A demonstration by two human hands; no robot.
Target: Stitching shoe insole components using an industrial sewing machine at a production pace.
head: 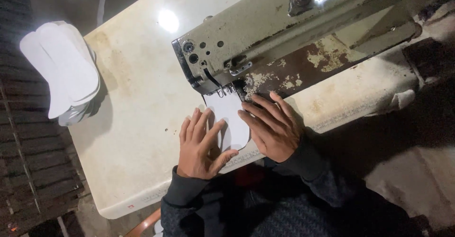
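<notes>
A white shoe-sole-shaped piece [231, 118] lies flat on the cream table, its far end under the needle area of a worn grey-green sewing machine [265, 33]. My left hand [201, 144] rests flat on the table at the piece's left edge, fingers spread, fingertips and thumb touching it. On the piece's right side my right hand [271, 125] presses down with fingers spread, close to the machine's base. Neither hand grips anything. The machine's head hides the far end of the piece.
A stack of white sole-shaped pieces [64, 68] sits at the table's far left edge. The cream table top [137, 123] is stained and lit by a lamp reflection. A dark floor lies to the left, a shadowed area to the right.
</notes>
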